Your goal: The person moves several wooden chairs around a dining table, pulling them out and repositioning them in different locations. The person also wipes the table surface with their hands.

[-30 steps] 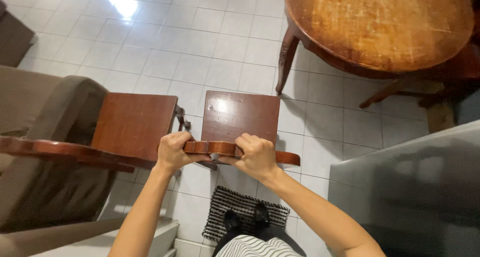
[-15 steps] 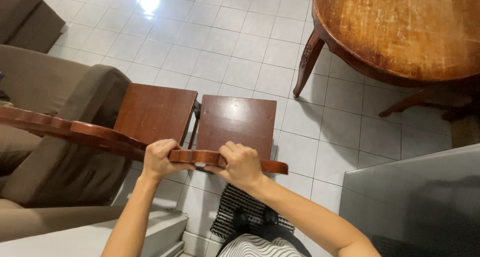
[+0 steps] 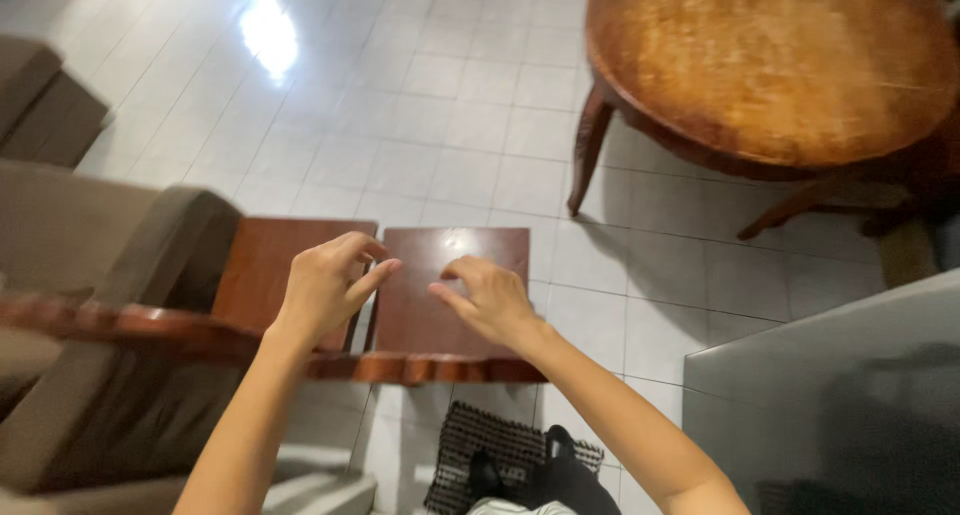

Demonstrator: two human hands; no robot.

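Both hands off, fingers loosely spread: left hand (image 3: 325,285), right hand (image 3: 488,300) above wooden chair (image 3: 455,265). Probably heavy, rigid; best gripped along carved top rail (image 3: 430,368).

Likely home, armchair (image 3: 90,275), wooden table (image 3: 780,65), tiles (image 3: 400,95)

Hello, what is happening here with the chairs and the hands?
A person stands behind two dark wooden chairs set side by side on a white tiled floor. Both hands are open and held above the right chair: the left hand and the right hand grip nothing, and the chair's curved top rail lies below the forearms. The left chair sits against a brown armchair. A round wooden table stands ahead to the right.
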